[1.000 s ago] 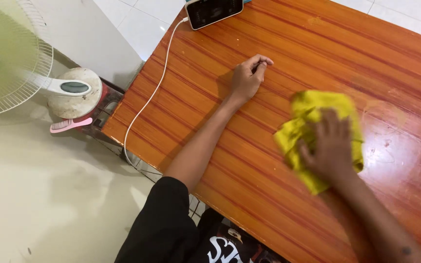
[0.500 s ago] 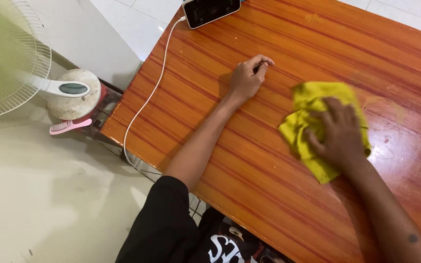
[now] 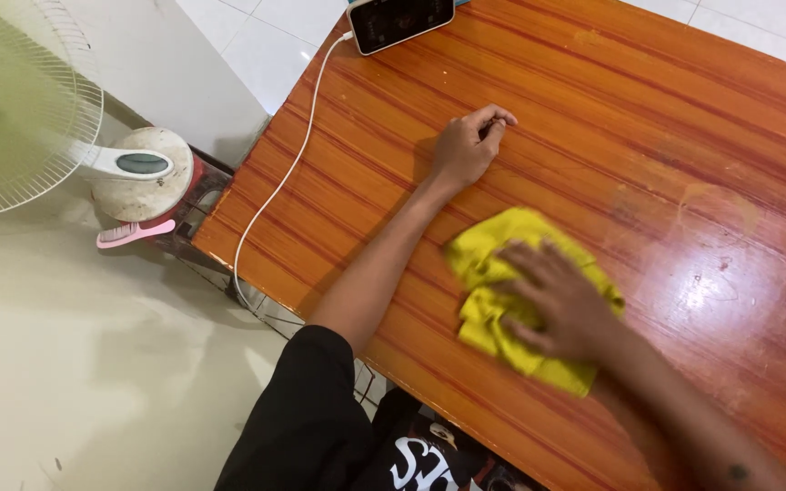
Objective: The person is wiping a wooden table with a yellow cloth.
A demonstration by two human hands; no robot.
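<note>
1. Nearest the camera: a black sleeve (image 3: 307, 409) covers the person's left upper arm at the near edge of the worktop (image 3: 684, 118). Dark clothing with white print shows below that edge.

2. Right hand (image 3: 561, 305): lies palm-down on a yellow cloth (image 3: 493, 273). Its fingers (image 3: 525, 259) are spread flat and open, pressing on the cloth rather than closing round it.

3. Yellow cloth: crumpled, lying on the worktop close to the near edge, roughly mid-way along the visible length. Part of it is hidden under the right hand.

4. Left hand (image 3: 468, 145): rests on the bare wood farther in, apart from the cloth. Its fingers are curled in to a loose fist, and nothing is seen between them. The forearm lies across the worktop towards the near edge.

5. Worktop surface: glossy orange-brown wood with long grain lines. Pale smears and a bright glare patch show to the right of the cloth.

6. Far edge: a dark-screened device (image 3: 402, 20) lies at the far left corner. A white cable (image 3: 275, 195) runs from it over the left side of the worktop and down over the edge.

7. Beyond the left edge, on the floor: a standing fan with a white guard (image 3: 11, 118), a round white container (image 3: 152, 177) on a low stand, and a pink comb-like item (image 3: 134, 235) beside it.
</note>
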